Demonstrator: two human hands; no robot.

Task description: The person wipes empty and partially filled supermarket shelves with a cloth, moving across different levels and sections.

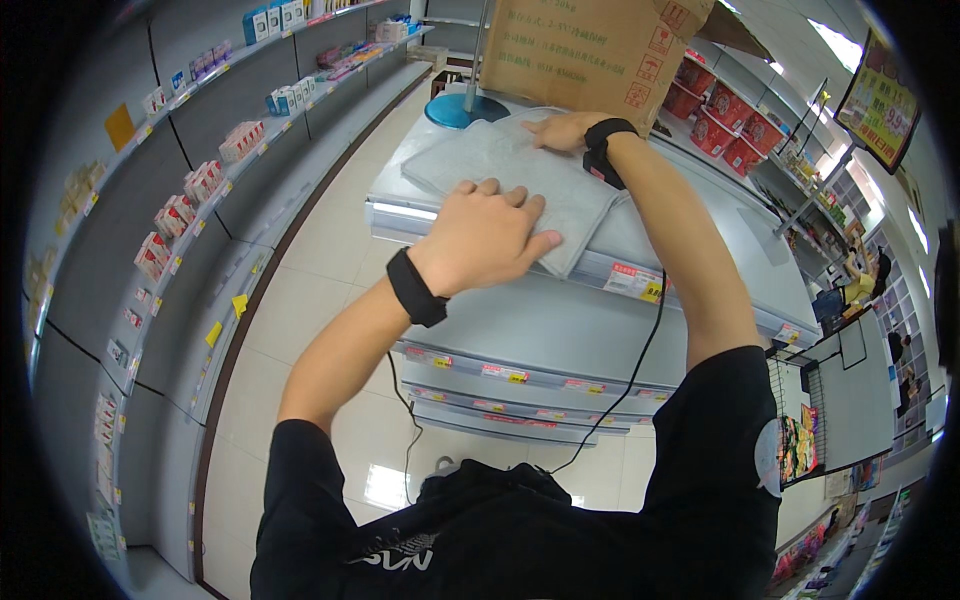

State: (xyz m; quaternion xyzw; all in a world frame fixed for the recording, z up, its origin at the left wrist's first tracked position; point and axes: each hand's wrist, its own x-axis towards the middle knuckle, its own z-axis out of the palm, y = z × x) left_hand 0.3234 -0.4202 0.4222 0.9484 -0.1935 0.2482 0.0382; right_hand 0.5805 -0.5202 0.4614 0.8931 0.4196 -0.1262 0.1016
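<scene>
A light grey cloth (480,154) lies spread, apparently folded, on the top shelf (705,217) of a metal display unit. My left hand (484,232) rests on its near part, palm down with fingers spread. Farther back, my right hand (562,133) touches the cloth's far right part, fingers partly bent. Neither hand appears to grip the fabric. Each wrist wears a black band with a thin cable hanging from it. The cloth's near corner reaches the shelf's front edge, beside a price label (634,281).
Behind the cloth stand a large cardboard box (577,56) and a blue round base (466,111) with a metal pole. Shelving with small boxes (242,141) runs along the left. Red buckets (712,129) stand at the back right. People are visible far right.
</scene>
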